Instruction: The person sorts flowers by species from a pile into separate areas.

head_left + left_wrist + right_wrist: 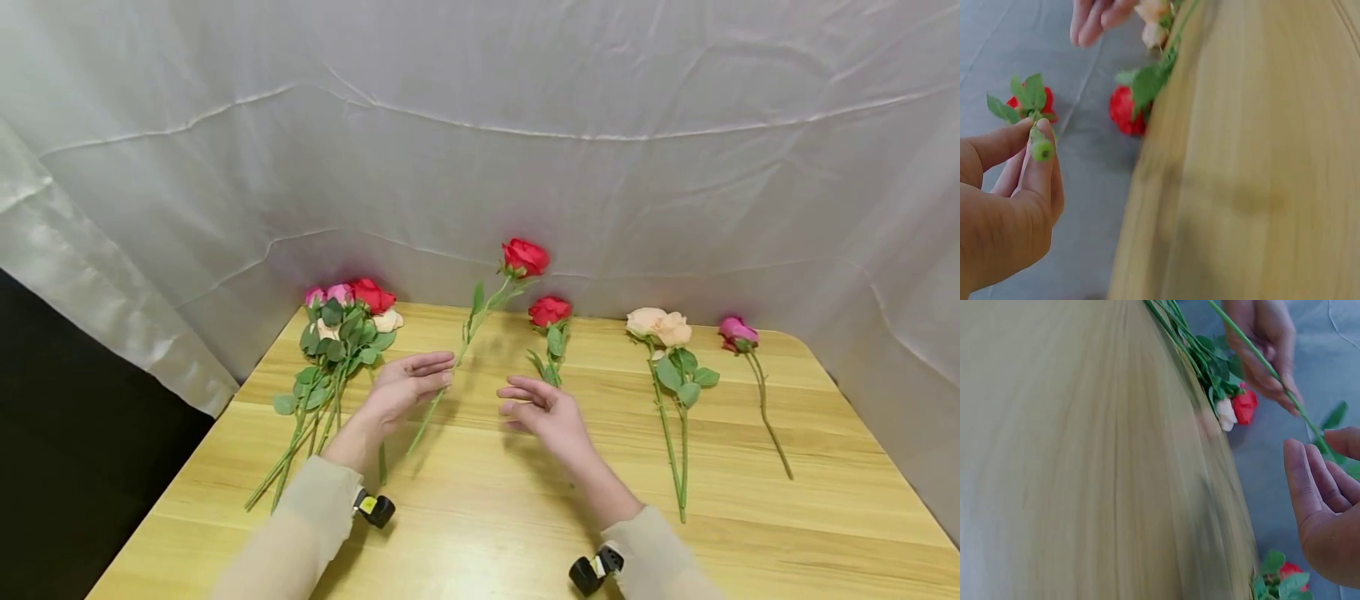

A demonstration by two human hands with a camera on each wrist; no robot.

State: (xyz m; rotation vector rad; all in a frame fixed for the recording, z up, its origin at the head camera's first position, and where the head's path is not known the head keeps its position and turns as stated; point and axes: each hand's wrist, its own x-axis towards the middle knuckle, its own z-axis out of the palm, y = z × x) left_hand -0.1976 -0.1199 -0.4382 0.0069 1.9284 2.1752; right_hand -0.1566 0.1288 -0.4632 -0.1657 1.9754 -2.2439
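Between thumb and fingers, my left hand (405, 387) pinches the green stem of a red rose (525, 258), raised above the table with its bloom tilted up and to the right. The left wrist view shows the cut stem end (1041, 150) at the fingertips. My right hand (546, 415) is apart from that stem, its fingers loosely bent and holding nothing. Just beyond it lies a second red rose (550, 311), its lower stem hidden by the hand. In the right wrist view, the right hand (1335, 512) appears close to the held rose's leaves (1335, 415).
At the table's left lies a bunch of pink, red and cream roses (341, 333). Two cream roses (660, 327) lie to the right, and a single pink rose (738, 333) farther right. A grey cloth (480, 167) hangs behind the wooden table (480, 533).
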